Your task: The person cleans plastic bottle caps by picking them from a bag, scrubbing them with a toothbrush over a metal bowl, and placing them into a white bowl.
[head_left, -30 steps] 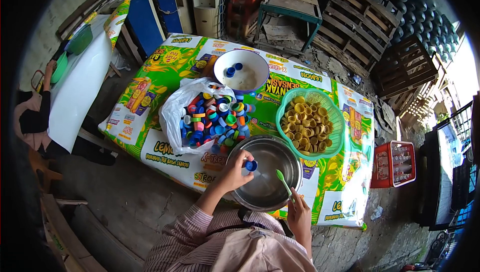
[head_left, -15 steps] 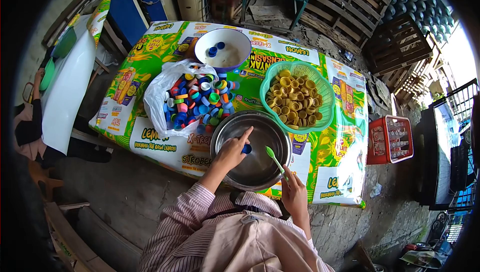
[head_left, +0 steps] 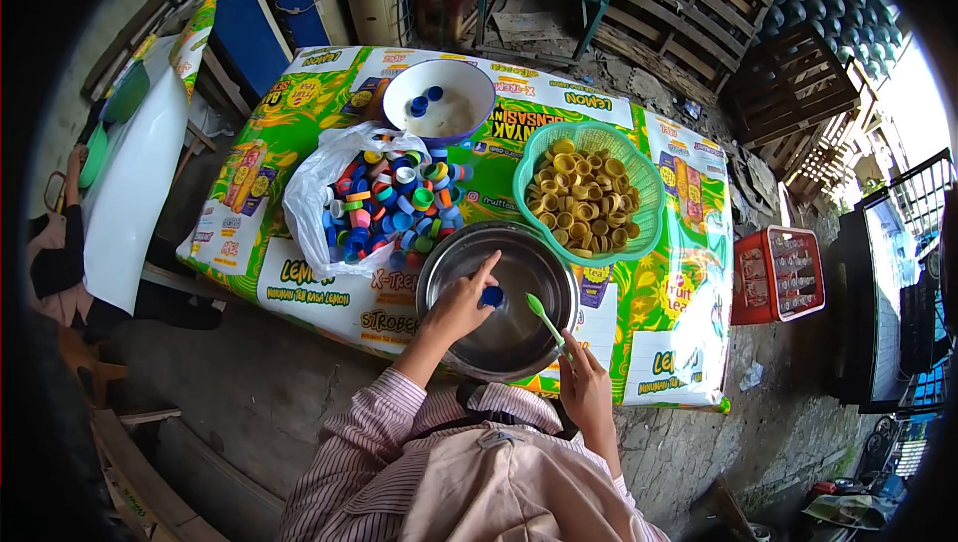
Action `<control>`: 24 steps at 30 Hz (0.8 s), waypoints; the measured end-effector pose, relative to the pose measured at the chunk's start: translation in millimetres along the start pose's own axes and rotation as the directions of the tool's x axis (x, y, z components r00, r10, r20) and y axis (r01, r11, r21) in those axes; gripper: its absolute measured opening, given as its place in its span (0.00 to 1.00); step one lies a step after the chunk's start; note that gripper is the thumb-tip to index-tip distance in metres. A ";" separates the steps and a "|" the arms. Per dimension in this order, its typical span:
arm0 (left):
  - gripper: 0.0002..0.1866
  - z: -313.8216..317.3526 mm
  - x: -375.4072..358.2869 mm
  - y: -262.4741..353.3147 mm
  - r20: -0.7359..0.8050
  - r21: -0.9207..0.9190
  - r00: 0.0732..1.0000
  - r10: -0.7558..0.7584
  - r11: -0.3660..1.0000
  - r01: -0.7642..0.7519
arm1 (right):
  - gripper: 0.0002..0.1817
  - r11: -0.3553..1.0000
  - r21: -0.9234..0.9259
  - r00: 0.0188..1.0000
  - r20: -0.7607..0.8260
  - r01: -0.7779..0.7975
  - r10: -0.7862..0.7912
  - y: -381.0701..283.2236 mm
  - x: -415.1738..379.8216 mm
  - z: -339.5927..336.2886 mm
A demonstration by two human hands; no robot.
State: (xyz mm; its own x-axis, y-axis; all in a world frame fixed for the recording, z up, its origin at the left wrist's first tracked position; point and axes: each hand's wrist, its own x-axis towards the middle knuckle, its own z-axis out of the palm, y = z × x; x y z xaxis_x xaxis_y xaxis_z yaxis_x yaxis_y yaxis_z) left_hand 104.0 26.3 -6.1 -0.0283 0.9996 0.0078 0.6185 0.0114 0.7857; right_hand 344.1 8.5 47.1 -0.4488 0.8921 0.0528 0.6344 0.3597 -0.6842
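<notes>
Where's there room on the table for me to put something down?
Bare tablecloth lies left of the white bag, and right of the green basket down to the near right corner. The middle is crowded: bag, basket, white bowl and metal bowl sit close together.

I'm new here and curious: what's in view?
Table cover: one, mostly green, centre
Steel basin: one, silver, near edge
Plastic bag: one, white, left
Bottle caps: many, multicoloured, in and by bag
Enamel bowl: one, white, far edge
Small caps: two, blue, in bowl
Plastic basket: one, green, right
Matching caps: many, tan, in basket
Crate: one, red, right
Pallets: uncertain count, brown, back right
Co-worker's arm: one, dark sleeve, far left
Held cap: one, blue, over basin
Slim tool: one, green, over basin
Left hand: one, bare, holding cap
Right hand: one, bare, holding tool
</notes>
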 end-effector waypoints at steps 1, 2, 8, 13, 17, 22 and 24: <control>0.45 0.3 0.6 0.2 -0.026 -0.102 0.999 0.031 0.994 -0.033 | 0.24 1.000 -0.002 1.000 -0.003 -0.001 0.001 -0.3 -0.3 1.2; 0.45 0.7 0.2 0.3 -0.025 -0.103 0.999 0.035 0.994 -0.038 | 0.24 1.000 -0.004 0.999 -0.031 0.010 -0.010 -0.7 -0.6 3.3; 0.44 -4.2 -7.0 11.6 0.002 -0.527 0.999 -0.038 0.849 0.033 | 0.26 0.996 -0.034 0.992 -0.090 0.086 -0.089 -12.1 6.4 1.7; 0.46 -8.5 -12.0 12.9 0.006 -0.618 1.000 -0.015 0.786 0.016 | 0.27 0.990 0.001 0.990 0.004 0.143 -0.143 -16.1 10.5 11.9; 0.48 -16.4 -15.0 16.1 0.064 -0.560 0.997 0.034 0.829 0.007 | 0.26 0.992 -0.060 0.994 0.004 0.114 -0.113 -13.5 21.1 12.5; 0.47 -23.3 -16.0 16.3 0.115 -0.628 0.988 0.105 0.778 -0.010 | 0.27 0.988 0.049 0.986 0.079 0.144 -0.148 -21.8 19.9 8.0; 0.45 -18.3 -17.1 9.7 0.129 -0.631 0.987 0.095 0.776 0.008 | 0.27 0.987 0.071 0.989 0.014 0.146 -0.148 -15.8 22.0 10.0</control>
State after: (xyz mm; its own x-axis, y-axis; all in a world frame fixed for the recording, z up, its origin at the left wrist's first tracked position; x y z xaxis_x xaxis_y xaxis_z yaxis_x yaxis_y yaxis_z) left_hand 96.1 8.8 12.7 0.1317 0.9913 0.0027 -0.0156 -0.0006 0.9999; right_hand 317.9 19.7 51.8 -0.5467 0.8250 0.1429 0.5153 0.4661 -0.7192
